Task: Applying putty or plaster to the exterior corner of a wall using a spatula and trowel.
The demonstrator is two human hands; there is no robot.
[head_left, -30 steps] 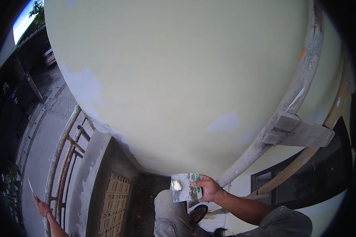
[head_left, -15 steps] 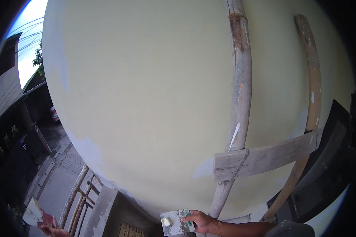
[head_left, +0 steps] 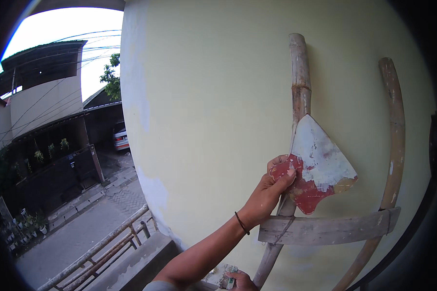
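Note:
My left hand (head_left: 264, 196) is raised in front of the wall and pinches a flat, roughly triangular scraper (head_left: 323, 153), red at the handle end and coated with whitish filler on the blade. The scraper overlaps the nearer bamboo pole in my view; whether it touches the pole I cannot tell. Low down, behind my left forearm, my right hand (head_left: 243, 282) is closed on a smaller flat scraper (head_left: 228, 277) with a green patch. Most of that one is hidden by my arm and the picture's lower edge. A pale yellow wall (head_left: 204, 106) with whitish patches rises before me.
A bamboo pole (head_left: 301, 68) and a second pole (head_left: 395, 126) stand against the wall, joined by a wired-on wooden plank (head_left: 330, 230). At left, a rusty railing (head_left: 107, 252) edges a concrete ledge (head_left: 141, 257) above a street (head_left: 92, 223) with a parked car (head_left: 121, 136).
My left hand has swung from the lower left up and across to the poles, carrying the red scraper. The right hand stays low, now partly covered. The view has shifted toward the street.

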